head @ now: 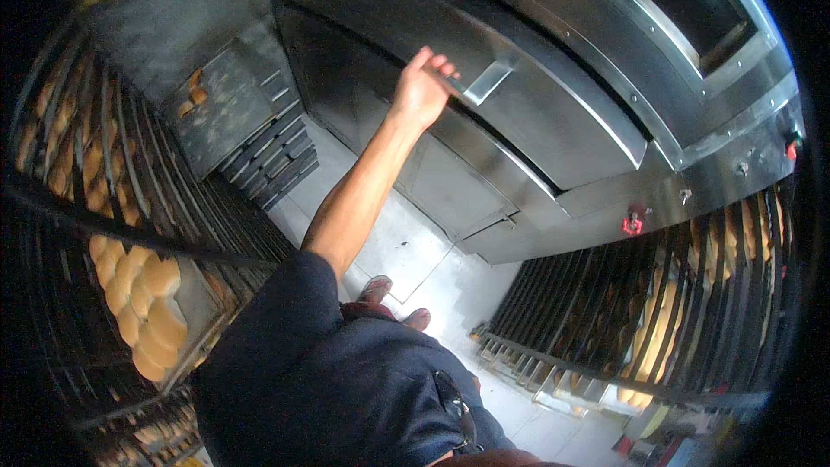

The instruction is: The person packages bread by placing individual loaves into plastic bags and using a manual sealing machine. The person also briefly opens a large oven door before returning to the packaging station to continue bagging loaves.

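Note:
My left hand [423,87] reaches up from a dark sleeve, its fingers closed around the bar handle [489,82] of a metal oven door [551,123]. The handle's bracket shows just right of the fingers; the part inside the fist is hidden. Below the door lies a lower metal panel [447,185] with a small latch. My right hand is out of view. A dark cord or strap with a metal clip [463,408] hangs against the dark clothing.
Racks with bread loaves [142,305] stand at the left, and another rack [583,311] with bread stands at the right. Stacked trays [220,104] carry bread pieces on top at the upper left. A red knob [632,226] sits on the oven's side. Tiled floor [415,259] shows around the feet.

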`<state>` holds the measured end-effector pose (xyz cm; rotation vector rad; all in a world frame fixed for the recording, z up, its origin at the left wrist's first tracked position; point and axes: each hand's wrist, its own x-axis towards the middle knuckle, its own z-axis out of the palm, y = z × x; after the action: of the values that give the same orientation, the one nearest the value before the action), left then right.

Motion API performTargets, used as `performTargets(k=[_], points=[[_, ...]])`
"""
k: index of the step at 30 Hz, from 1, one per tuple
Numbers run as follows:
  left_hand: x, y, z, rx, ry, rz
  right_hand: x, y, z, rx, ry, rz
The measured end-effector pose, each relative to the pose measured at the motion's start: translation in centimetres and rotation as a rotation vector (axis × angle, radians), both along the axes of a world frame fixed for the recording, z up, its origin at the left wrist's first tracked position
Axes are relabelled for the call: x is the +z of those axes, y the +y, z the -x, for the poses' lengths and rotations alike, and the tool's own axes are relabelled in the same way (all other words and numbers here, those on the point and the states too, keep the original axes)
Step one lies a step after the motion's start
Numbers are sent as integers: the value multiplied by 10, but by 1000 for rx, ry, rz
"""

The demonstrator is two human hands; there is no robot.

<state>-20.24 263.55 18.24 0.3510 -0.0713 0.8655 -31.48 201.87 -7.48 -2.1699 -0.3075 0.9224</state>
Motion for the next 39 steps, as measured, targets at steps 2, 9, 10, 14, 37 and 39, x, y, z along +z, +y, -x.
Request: performTargets(k=[2,9,10,14,37,39], points=[[-17,-8,30,-30,21,0,9,22,13,-43,-26,20],[-61,-23,86,-76,239,67,-8,53,33,-92,-48,83],[-59,-28,86,-81,313,112,-21,49,31,-48,-101,108],[-79,-25,91,-111,331,74,-52,47,21,-99,-115,-2],[-74,-18,94,-100,461,-149,-23,85,11,-8,-221,139],[-73,-18,96,-109,455,-180,-27,81,14,-3,-260,133]])
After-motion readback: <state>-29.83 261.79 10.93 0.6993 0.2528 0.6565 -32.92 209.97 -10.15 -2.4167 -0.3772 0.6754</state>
